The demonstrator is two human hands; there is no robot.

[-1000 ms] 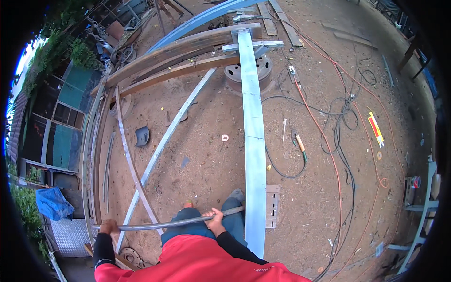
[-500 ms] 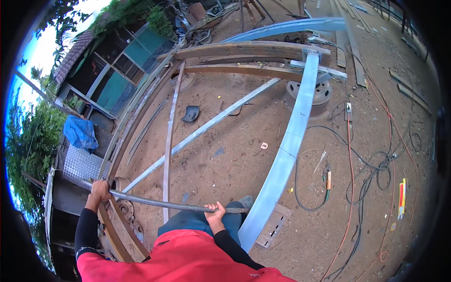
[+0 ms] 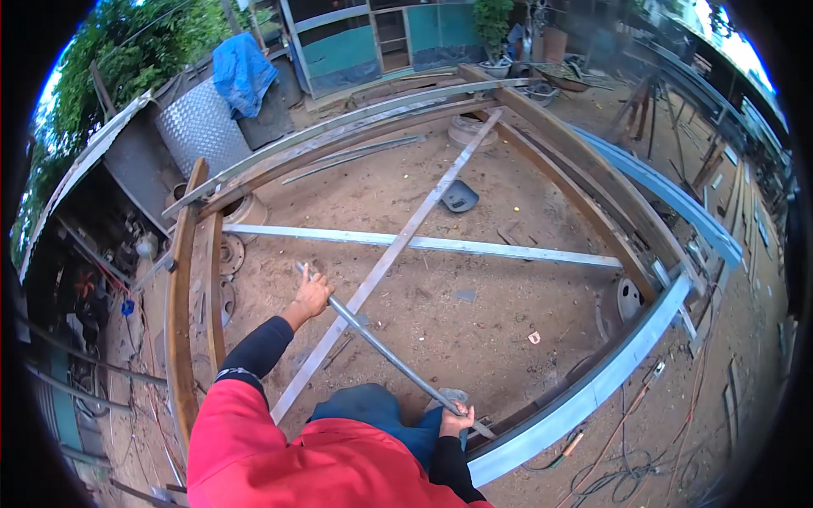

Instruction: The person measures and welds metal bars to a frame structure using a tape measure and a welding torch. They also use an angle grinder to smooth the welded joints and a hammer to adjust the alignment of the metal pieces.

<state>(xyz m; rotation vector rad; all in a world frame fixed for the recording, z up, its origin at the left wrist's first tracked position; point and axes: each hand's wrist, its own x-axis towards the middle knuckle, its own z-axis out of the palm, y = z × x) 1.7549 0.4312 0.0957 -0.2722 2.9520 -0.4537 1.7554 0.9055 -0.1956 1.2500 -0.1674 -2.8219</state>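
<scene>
A long, slightly bent grey metal bar (image 3: 385, 349) slants across in front of me, from upper left down to lower right. My left hand (image 3: 312, 293) is closed round it near its far end. Close to the other end, my right hand (image 3: 456, 420) grips it beside my leg. The bar's lower tip reaches the inner side of a silver-coated metal beam (image 3: 584, 396); whether it touches is hard to tell. Beneath the bar, a thin flat metal strip (image 3: 373, 282) crosses a second pale strip (image 3: 508, 248) inside a large frame.
Brown beams (image 3: 183, 279) close the frame's left side, and more beams (image 3: 584, 182) run along the far right. Wheel rims (image 3: 628, 298) stand under the corners. Tangled cables (image 3: 622, 474) lie on the dirt at right. A blue tarp (image 3: 244, 74) hangs beyond a patterned metal sheet (image 3: 201, 127).
My view has turned left across the frame. The bar, nearly level before, now slants with its left end farther from me. Both hands keep their hold on it.
</scene>
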